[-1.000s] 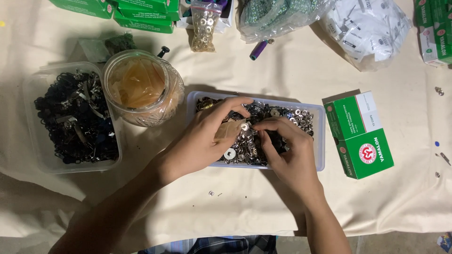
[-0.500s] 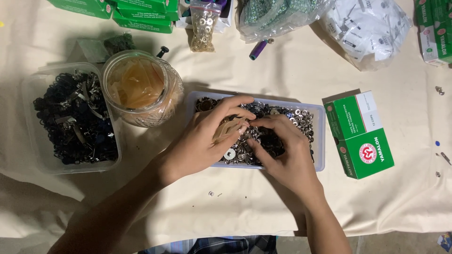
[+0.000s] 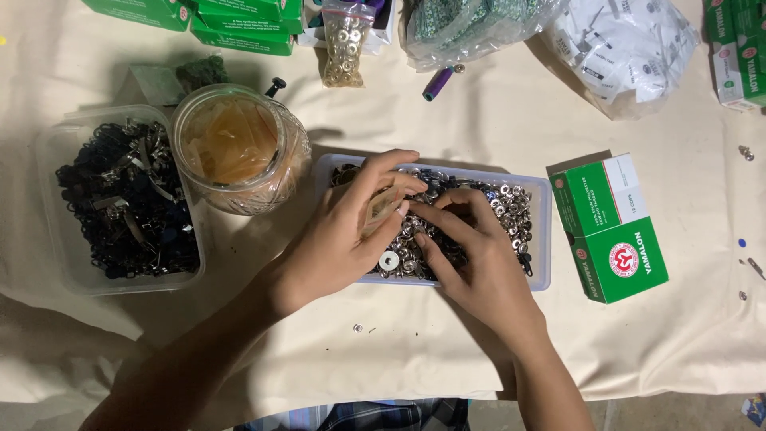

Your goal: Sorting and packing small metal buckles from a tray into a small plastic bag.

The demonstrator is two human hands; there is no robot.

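I had both hands in the shallow clear tray (image 3: 541, 239) of small silver snaps (image 3: 511, 209) at the middle of the cloth-covered tabletop (image 3: 447, 112). My left hand (image 3: 345, 239) lay over the tray's left half, its grip closed on a small clear packet (image 3: 378, 209) pinched between thumb and fingers. My right hand (image 3: 479, 267) came in from the near right, fingers (image 3: 435, 217) curled down among the snaps; I could not tell whether they pinched one. Left of the tray stood a glass jar (image 3: 239, 148), then a tub of dark parts (image 3: 120, 199); a green box (image 3: 610, 227) lay to the right.
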